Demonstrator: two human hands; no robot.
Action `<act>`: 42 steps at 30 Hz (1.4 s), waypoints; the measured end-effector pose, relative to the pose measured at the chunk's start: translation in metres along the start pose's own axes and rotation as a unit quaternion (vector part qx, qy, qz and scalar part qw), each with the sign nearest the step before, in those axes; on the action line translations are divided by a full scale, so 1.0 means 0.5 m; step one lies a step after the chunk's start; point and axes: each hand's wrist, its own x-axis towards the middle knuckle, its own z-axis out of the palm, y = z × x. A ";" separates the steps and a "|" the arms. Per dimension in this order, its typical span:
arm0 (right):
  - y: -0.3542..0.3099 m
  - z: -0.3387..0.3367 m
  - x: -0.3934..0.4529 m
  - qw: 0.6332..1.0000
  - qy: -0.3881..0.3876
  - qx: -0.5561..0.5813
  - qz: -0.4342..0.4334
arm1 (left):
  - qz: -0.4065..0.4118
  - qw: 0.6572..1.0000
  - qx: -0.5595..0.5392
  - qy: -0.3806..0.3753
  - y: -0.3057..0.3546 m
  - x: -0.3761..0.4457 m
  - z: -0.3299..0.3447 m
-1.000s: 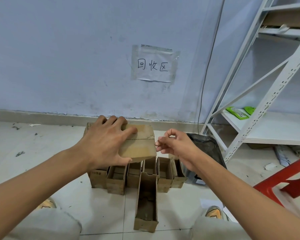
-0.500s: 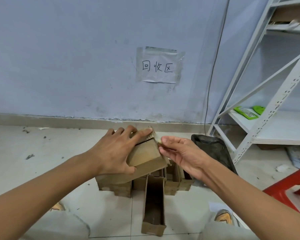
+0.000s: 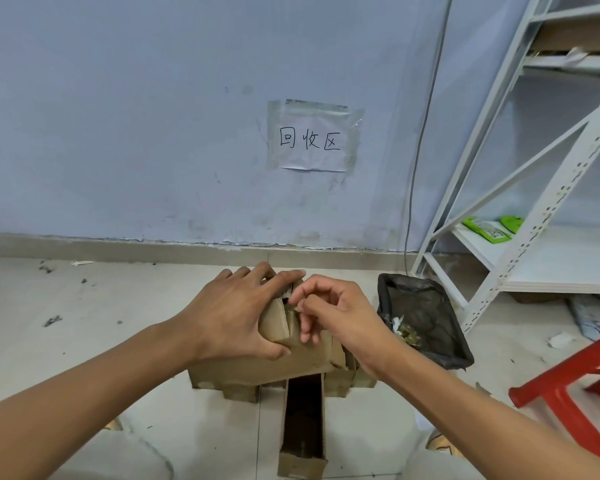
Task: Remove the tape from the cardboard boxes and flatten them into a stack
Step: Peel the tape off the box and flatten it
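My left hand grips a brown cardboard box, fingers over its top edge and thumb on its near face. The box is tilted, its end turned toward my right hand. That hand pinches a frayed bit of tape at the box's end between thumb and forefinger. Under the held box lie several small cardboard boxes in a row on the floor. One long open box points toward me.
A black mesh bin holding scraps stands right of the boxes. A white metal shelf rack fills the right side, a red plastic stool sits at lower right. The wall with a taped paper sign is just behind.
My left hand has tilted the box further, turning its end to the right. My right hand went from open fingers beside the box to pinching tape at its end.
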 end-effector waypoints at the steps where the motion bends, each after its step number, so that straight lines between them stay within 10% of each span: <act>1: -0.004 -0.006 -0.001 1.000 -0.015 0.003 0.002 | 0.002 1.000 0.005 0.004 0.000 0.000 -0.003; 8: -0.011 -0.041 0.000 0.992 -0.119 -0.041 -0.015 | 0.022 0.998 0.046 0.022 0.006 -0.005 -0.023; 20: 0.031 -0.003 0.002 0.996 0.052 0.068 0.032 | -0.003 0.996 0.071 0.059 0.018 0.005 -0.029; 27: 0.018 -0.007 0.003 0.948 0.026 0.304 0.096 | 0.000 0.995 0.067 0.080 0.018 0.006 -0.035; 42: -0.016 -0.035 -0.007 0.961 -0.035 0.252 0.108 | 0.070 0.990 -0.017 0.119 0.043 -0.001 -0.048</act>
